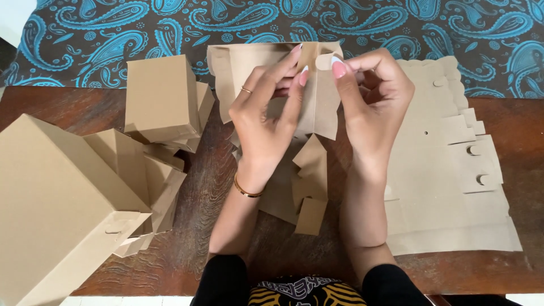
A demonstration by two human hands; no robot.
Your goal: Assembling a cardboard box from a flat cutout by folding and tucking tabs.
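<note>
Three folded boxes (161, 99) stand finished at the left. Her left hand (263, 113) and right hand (374, 105) both pinch a half-folded box blank (320, 102), fingers closed on its tab. A stack of flat blanks (447, 170) waits at the right.

We see a bright, evenly lit scene under soft, diffuse light with no glare. Shadows are faint, falling softly beneath the forearms onto the counter (226, 187). Focus is sharp throughout, though the boxes (62, 209) at lower left look stretched by the wide lens.
</note>
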